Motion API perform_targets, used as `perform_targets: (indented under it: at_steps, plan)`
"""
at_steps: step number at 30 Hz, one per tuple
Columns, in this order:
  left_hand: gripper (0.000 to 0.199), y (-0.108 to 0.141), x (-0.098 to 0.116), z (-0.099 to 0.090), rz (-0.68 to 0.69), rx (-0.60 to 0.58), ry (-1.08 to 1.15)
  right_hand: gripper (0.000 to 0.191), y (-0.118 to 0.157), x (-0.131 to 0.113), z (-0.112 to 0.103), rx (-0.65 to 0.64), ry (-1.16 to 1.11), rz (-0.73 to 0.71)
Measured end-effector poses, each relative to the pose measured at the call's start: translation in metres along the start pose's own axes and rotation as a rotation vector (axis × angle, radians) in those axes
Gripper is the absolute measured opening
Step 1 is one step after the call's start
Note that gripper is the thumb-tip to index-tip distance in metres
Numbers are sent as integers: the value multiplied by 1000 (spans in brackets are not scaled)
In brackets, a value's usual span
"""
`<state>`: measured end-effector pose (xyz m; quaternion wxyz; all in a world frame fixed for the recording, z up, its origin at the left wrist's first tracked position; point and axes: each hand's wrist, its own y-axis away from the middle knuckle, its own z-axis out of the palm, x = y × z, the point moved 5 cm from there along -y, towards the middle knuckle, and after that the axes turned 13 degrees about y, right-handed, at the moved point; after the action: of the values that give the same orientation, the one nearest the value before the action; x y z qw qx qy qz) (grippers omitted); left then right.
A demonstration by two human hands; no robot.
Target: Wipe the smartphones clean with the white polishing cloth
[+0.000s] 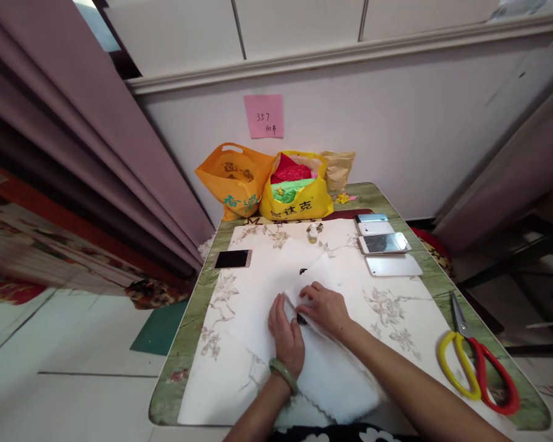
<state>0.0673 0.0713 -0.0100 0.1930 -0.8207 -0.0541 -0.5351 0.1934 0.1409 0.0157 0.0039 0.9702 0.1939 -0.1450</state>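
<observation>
A piece of soft white cloth (341, 383) lies over the patterned white table sheet (387, 307). My left hand (286, 341), with a green bangle at the wrist, rests stretched out along a raised fold of it. My right hand (323, 307) pinches the cloth at this fold, its fingertips close to those of the left. Between the hands a small black patch (301, 318) shows, and another black mark (303, 271) lies just beyond them. What these black bits are, I cannot tell. Part of the cloth is hidden under my right forearm.
Large scissors (463, 325) with yellow and red handles lie at right. Several phones (384, 243) line the right side; another phone (233, 259) is at left. A small bottle (313, 234) stands ahead. Behind are an orange bag (235, 178) and a stuffed yellow bag (299, 205).
</observation>
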Motion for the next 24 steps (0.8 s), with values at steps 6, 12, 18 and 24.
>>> perform_targets:
  at_steps: [6,12,18,24]
  plan:
    - [59,0,8,6,71,-74,-166,30,-26,20,1,46,147,119]
    - [85,1,22,15,68,-133,-388,35,-22,62,5,340,-40,313]
    - [86,-2,36,25,21,-156,-539,39,-12,77,9,489,-218,326]
    - [94,-4,31,5,99,-220,-409,40,-11,81,6,531,-371,352]
